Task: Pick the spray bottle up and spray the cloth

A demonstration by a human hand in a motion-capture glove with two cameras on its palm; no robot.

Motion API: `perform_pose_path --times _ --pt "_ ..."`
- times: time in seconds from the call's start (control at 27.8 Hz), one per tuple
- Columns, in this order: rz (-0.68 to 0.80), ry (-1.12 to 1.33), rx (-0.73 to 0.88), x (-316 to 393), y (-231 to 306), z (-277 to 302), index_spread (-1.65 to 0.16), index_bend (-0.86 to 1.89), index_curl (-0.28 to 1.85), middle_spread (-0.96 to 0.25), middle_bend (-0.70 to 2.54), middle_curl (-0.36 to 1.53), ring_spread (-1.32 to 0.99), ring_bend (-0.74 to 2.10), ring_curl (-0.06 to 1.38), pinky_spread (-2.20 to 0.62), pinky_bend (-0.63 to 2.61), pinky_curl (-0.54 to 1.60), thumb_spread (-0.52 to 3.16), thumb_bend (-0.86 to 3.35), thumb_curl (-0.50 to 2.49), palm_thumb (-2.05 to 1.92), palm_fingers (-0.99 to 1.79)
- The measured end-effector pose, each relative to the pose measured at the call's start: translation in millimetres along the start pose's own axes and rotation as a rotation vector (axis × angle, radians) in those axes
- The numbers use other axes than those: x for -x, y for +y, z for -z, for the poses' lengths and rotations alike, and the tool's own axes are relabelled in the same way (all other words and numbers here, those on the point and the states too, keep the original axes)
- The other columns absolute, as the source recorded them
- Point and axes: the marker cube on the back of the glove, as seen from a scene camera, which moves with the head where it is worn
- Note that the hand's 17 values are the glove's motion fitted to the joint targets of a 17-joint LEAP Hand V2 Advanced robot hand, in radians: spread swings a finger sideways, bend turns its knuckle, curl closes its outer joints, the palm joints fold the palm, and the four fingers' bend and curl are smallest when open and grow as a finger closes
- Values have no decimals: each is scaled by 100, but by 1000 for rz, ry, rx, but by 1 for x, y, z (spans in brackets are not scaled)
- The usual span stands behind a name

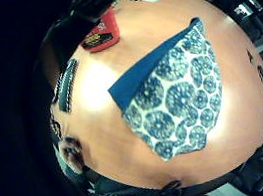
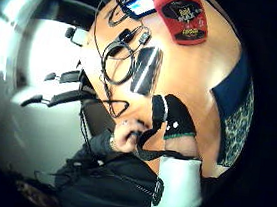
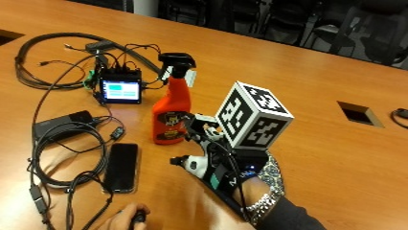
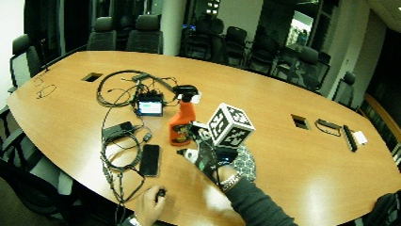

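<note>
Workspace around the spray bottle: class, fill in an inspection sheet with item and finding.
Surface: wooden table, with cut-out ports.
Job's things: orange spray bottle upright, untouched; patterned cloth flat, partly folded.
Clutter: phone, small screen.
Grippers: gloved right hand over the cloth beside the bottle, holding nothing; fingers unclear.
Cables: black cables coiled by the phone.
Surroundings: office chairs round the table.

An orange spray bottle (image 3: 171, 115) with a black trigger head stands upright near a flat blue-patterned cloth (image 1: 174, 98).
</note>
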Motion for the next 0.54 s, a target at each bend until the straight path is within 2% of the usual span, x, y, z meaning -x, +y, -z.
perform_pose_path --times 0.29,0.54 --pt "85 163 89 -6 50 28 -40 14 29 -2 19 36 -1 34 33 26 45 36 101 -3 53 76 32" --pt "93 214 69 -7 66 43 -41 13 27 -2 19 36 0 34 33 27 44 36 105 -2 49 75 34"
